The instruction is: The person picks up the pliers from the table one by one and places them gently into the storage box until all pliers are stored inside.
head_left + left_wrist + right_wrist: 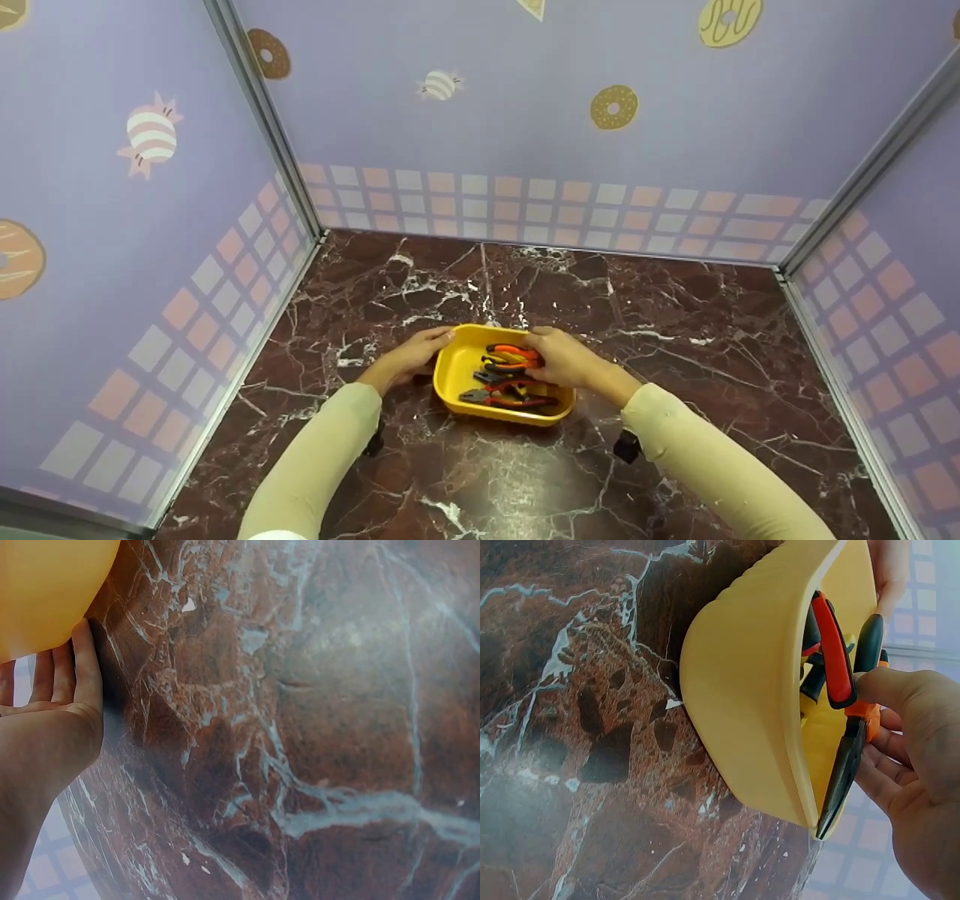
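Observation:
A yellow plastic basket (459, 360) with rounded corners sits on the marble-patterned surface. At its left far corner my left hand (411, 352) holds the rim; in the left wrist view its fingers (88, 664) lie against the basket's outer wall. My right hand (568, 360) reaches over the right side and grips a pair of orange-and-black pliers (844, 772), whose dark jaws cross the rim in the right wrist view. Red-and-black pliers (476, 394) lie in the basket among several other hand tools, partly covered by one another and by my right hand.
Purple panels with printed sweets and checks stand at the back (517, 135), left (82, 195) and right (919, 225), joined by grey metal frame posts (262, 112). The dark red marble surface (390, 480) surrounds the basket.

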`<state>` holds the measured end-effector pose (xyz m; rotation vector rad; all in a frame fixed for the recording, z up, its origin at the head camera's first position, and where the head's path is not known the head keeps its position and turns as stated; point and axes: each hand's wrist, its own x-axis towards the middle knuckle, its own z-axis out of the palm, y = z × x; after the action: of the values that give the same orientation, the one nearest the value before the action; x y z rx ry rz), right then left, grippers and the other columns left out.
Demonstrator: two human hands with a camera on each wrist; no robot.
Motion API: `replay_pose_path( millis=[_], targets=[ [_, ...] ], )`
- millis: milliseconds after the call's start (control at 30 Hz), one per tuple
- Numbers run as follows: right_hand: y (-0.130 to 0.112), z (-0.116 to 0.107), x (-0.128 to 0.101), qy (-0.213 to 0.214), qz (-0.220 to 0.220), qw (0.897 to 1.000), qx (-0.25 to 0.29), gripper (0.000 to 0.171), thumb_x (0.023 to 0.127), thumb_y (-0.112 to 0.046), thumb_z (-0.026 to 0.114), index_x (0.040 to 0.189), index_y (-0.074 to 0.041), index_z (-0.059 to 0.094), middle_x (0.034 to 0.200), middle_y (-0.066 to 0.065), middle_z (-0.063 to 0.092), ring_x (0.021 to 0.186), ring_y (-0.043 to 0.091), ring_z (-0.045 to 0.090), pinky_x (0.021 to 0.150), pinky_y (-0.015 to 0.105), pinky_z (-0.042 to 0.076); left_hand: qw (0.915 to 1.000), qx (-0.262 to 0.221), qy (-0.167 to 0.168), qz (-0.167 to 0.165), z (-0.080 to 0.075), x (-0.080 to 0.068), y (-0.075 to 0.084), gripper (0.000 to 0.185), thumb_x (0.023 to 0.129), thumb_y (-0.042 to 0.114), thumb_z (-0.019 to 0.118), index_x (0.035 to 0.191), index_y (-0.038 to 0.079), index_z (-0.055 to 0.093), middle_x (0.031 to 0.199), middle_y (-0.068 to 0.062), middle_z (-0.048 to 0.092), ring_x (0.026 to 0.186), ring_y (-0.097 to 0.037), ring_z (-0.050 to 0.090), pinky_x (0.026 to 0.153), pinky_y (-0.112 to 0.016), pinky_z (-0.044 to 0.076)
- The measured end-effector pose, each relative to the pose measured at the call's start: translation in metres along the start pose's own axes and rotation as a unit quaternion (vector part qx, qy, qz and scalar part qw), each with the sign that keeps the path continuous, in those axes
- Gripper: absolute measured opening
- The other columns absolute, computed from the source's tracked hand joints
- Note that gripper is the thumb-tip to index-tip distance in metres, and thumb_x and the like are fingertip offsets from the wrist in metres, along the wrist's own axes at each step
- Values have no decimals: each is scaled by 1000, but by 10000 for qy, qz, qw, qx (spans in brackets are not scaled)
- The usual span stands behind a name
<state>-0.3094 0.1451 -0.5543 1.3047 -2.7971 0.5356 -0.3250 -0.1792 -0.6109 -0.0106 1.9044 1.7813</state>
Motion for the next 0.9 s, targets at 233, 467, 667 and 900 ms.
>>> replay_pose_path(
  millis=[233, 467, 667, 900],
  targets=[
    [-3, 6, 3, 14, -67, 10000, 29, 34, 92, -19, 85, 118, -2, 73, 107, 10, 66, 95, 29, 66, 84, 47, 59, 10000, 37, -17, 29, 1, -2, 1, 51, 114, 36, 52, 159, 13, 50, 145, -16, 62, 122, -29, 67, 100, -49, 60],
    [-3, 10, 6, -77, -90, 9999, 67, 31, 94, -17, 83, 118, 0, 73, 111, 14, 69, 102, 33, 67, 91, 50, 59, 10000, -35, 7, 78, 2, -1, 0, 50, 114, 35, 51, 158, 10, 51, 145, -18, 61, 123, -31, 66, 101, -51, 59],
    [-2, 13, 7, -210, 89, 9996, 180, 28, 96, -17, 81, 117, -1, 72, 114, 16, 72, 106, 34, 68, 96, 51, 58, 10000, -13, 65, 31, 2, 0, -1, 49, 114, 34, 51, 157, 11, 52, 146, -17, 61, 123, -30, 66, 102, -51, 58],
    [-5, 17, 6, -290, 70, 9995, 89, 27, 95, -18, 81, 118, -4, 74, 107, 9, 74, 95, 27, 70, 89, 47, 59, 9998, 76, -76, 152, 1, 0, -2, 48, 115, 33, 49, 157, 11, 51, 144, -17, 62, 121, -31, 68, 100, -48, 60]
  ],
)
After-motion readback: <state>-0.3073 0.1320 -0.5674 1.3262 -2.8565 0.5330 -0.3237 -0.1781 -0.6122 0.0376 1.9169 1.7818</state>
